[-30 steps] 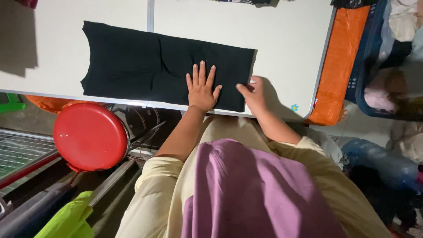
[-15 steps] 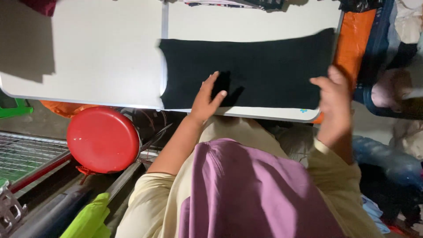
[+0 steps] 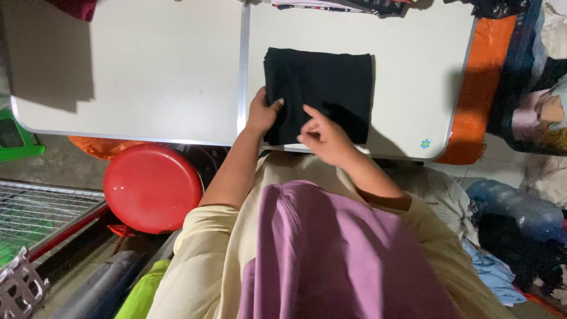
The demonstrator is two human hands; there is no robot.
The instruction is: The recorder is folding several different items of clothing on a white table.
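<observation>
A black cloth [image 3: 322, 88] lies folded into a compact rectangle on the white folding table [image 3: 147, 71], near its front edge. My left hand [image 3: 263, 112] grips the cloth's near left corner, thumb on top. My right hand [image 3: 322, 137] rests over the near edge of the cloth, fingers loosely curled with the index finger pointing onto the fabric; whether it pinches the cloth I cannot tell. My cream sleeves and a purple garment on my chest fill the lower part of the view.
A red round stool [image 3: 153, 188] stands below the table's front edge at left, beside a metal wire rack [image 3: 35, 215]. An orange cloth [image 3: 472, 88] hangs at the table's right end. Piled clothes [image 3: 531, 71] lie at right, more garments at the far edge.
The black cloth went from a long strip to a shorter folded rectangle. My right hand came from the cloth's right end to its near edge; my left hand moved to the left corner.
</observation>
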